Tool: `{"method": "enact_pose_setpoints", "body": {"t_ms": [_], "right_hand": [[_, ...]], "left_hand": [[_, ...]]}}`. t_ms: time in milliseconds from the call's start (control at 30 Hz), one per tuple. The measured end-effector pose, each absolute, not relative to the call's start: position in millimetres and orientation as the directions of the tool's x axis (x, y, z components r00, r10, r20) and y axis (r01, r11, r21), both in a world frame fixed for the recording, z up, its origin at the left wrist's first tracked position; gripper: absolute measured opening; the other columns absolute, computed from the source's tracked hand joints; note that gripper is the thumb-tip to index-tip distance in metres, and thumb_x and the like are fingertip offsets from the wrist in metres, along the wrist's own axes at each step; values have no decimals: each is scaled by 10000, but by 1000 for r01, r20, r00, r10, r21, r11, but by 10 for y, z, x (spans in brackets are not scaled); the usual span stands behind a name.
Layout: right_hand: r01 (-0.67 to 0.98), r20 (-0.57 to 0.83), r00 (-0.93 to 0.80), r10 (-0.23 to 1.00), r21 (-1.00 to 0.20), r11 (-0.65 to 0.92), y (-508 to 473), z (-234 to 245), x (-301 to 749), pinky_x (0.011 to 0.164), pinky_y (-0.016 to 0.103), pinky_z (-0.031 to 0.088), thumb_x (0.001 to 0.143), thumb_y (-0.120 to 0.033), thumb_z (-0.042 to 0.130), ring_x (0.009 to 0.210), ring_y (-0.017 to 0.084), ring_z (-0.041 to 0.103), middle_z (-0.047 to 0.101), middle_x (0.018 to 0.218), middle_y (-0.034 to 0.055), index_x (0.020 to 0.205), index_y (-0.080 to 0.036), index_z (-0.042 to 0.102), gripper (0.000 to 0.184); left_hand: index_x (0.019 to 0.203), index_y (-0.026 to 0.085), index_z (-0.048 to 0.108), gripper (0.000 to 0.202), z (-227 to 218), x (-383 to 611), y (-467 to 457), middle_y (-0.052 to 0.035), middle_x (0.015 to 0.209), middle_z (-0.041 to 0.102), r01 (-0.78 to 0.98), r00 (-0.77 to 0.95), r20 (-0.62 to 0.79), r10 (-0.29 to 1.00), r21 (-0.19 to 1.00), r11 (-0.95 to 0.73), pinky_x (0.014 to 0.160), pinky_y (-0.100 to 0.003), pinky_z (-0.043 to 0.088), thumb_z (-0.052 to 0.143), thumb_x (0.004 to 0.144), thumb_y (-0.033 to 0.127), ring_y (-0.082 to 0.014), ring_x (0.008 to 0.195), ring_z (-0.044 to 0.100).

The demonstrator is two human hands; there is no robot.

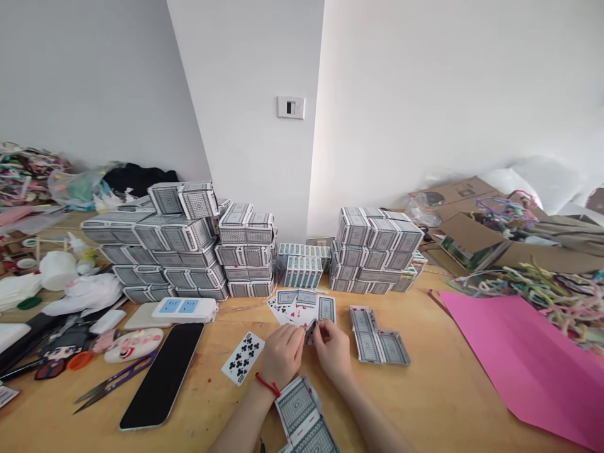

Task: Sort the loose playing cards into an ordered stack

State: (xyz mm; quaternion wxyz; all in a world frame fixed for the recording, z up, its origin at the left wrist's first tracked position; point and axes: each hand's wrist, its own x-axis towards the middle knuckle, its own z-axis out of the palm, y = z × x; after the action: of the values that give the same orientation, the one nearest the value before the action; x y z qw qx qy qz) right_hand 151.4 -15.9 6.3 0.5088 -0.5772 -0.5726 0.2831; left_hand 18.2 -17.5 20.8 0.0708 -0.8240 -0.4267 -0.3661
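Wooden table [425, 390], card [310, 332] between fingers [324, 331]

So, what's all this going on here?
A person is handling a playing card at a wooden table: the right hand seems to pinch it, and the left hand is right beside it, its grip hidden. Loose cards lie just beyond. One folded-card piece sits between the forearms, another to the right. Card-covered stacks stand behind.
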Motion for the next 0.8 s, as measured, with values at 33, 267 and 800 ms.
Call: {"method": "enact_pose_setpoints", "body": {"t_ms": [33,267,800], "right_hand": [[349,250,182,951,-921,175,-158,63,1513,527,227,421,748,-389,449,516,138,522,567,551,23,609,-167,530,275],[133,136,30,990,-982,131,-60,60,1591,478,217,420,721,-385,484,531,138,523,587,604,31,724,-136,587,270],[242,185,98,978,-957,157,-142,118,1524,436,215,403,733,-397,454,435,126,516,549,528,7,639,-165,520,259]], "left_hand": [[729,184,494,170,202,187,-175,-19,604,519,754,355,668,654,209,-623,523,-242,385,349,802,134,-130,572,508],[739,178,483,147,105,164,-127,-23,615,516,751,220,668,711,349,-561,546,-239,400,355,804,145,-130,588,514],[745,182,471,137,109,174,-125,-25,633,522,734,183,666,723,397,-551,572,-246,415,354,808,148,-132,615,516]]}}
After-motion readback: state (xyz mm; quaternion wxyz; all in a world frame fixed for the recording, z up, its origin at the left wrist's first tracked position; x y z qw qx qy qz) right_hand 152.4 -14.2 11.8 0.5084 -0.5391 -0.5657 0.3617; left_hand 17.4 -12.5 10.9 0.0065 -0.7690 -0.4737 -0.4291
